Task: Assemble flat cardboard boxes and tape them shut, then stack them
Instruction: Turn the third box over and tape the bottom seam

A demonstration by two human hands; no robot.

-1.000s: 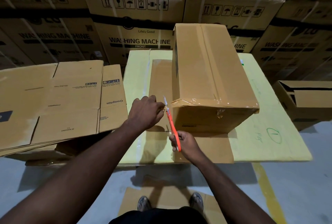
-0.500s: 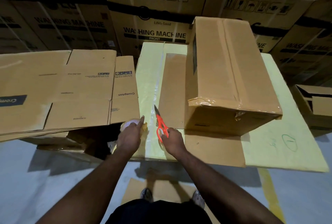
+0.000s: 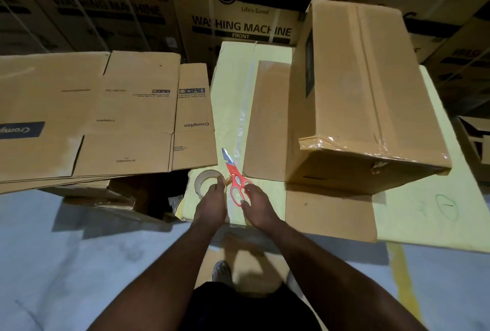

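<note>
An assembled brown box (image 3: 366,97), taped along its top seam and near edge, stands on the yellow worktable (image 3: 230,97). A stack of flat Crompton boxes (image 3: 106,113) lies to its left. At the table's near edge my left hand (image 3: 210,204) holds a roll of clear tape (image 3: 202,181) that rests on the yellow surface. Right beside it my right hand (image 3: 256,207) grips the handles of orange scissors (image 3: 234,179), whose blades point away and to the left. Both hands are clear of the box.
Big washing machine cartons (image 3: 238,20) form a wall behind the table. A flat brown sheet (image 3: 267,118) lies under and beside the box. An open box (image 3: 474,142) sits at the far right. Cardboard (image 3: 249,259) lies on the floor at my feet, beside a yellow line (image 3: 400,272).
Both hands drew back from the box's near left corner to the table's front edge. The scissors came down low to the surface, and the tape roll now shows under my left hand.
</note>
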